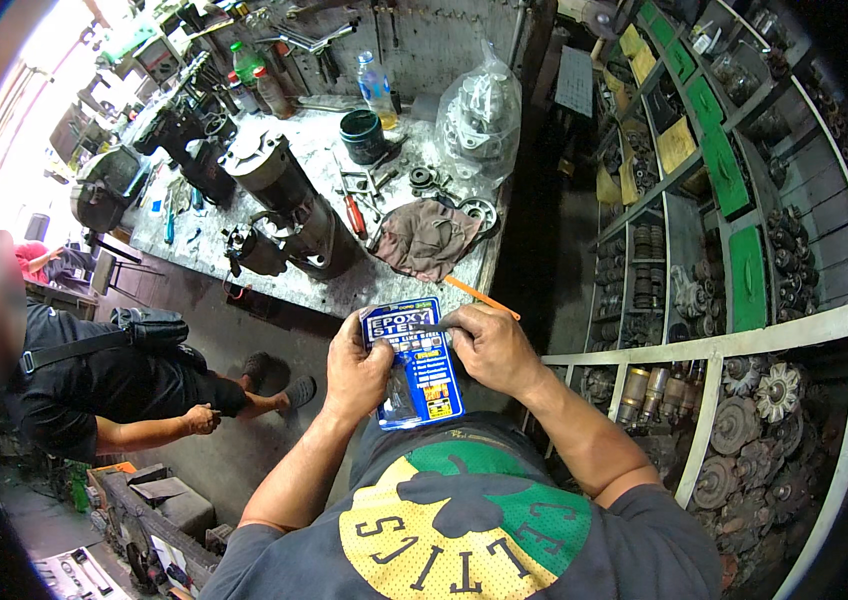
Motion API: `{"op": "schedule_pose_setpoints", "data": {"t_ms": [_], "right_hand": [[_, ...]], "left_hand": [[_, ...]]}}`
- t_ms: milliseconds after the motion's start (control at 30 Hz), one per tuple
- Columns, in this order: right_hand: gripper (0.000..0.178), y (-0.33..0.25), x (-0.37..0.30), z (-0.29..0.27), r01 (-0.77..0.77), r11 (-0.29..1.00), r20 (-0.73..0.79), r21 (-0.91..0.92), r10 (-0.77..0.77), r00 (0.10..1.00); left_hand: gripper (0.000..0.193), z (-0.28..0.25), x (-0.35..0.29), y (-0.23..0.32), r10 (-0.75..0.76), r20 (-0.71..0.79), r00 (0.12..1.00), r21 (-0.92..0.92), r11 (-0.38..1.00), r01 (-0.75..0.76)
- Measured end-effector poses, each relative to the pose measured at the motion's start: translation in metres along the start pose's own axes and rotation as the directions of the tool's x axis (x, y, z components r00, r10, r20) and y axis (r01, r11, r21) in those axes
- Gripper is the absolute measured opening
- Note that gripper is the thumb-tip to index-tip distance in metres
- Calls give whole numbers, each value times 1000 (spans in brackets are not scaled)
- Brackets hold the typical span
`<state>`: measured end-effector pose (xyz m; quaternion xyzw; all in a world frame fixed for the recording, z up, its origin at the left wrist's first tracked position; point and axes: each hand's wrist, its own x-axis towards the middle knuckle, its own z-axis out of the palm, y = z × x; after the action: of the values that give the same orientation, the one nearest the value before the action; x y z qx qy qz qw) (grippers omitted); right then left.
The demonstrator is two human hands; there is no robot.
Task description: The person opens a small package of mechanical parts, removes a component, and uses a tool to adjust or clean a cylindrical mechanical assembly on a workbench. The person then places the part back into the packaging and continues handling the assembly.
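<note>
My left hand [357, 372] grips the left edge of a blue blister pack [434, 385], with the thumb on its printed front. The pack is upright in front of my waist. My right hand [497, 348] is closed at the pack's upper right edge. A dark narrow piece [432, 328] juts from its pinched fingers across the front of the pack; its exact kind I cannot make out. Just beyond the right hand an orange strip [484, 298] slants past the bench edge. Whether that hand touches it I cannot tell.
On the metal-topped workbench [324, 290] are a brown rag [429, 240], a red-handled screwdriver [354, 215], dark cylindrical motor housings [309, 225] and a bagged metal part [479, 120]. Shelves of parts [744, 430] stand close on my right. A person in dark clothes [134, 380] is at my left.
</note>
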<state>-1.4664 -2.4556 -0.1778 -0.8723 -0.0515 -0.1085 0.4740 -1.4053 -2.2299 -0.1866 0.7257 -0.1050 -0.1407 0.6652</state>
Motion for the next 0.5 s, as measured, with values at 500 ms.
{"op": "schedule_pose_setpoints", "data": {"t_ms": [500], "right_hand": [[15, -14, 8, -32, -74, 962, -122, 263, 110, 986]], "left_hand": [[32, -24, 24, 12, -253, 186, 950, -391, 867, 307]]}}
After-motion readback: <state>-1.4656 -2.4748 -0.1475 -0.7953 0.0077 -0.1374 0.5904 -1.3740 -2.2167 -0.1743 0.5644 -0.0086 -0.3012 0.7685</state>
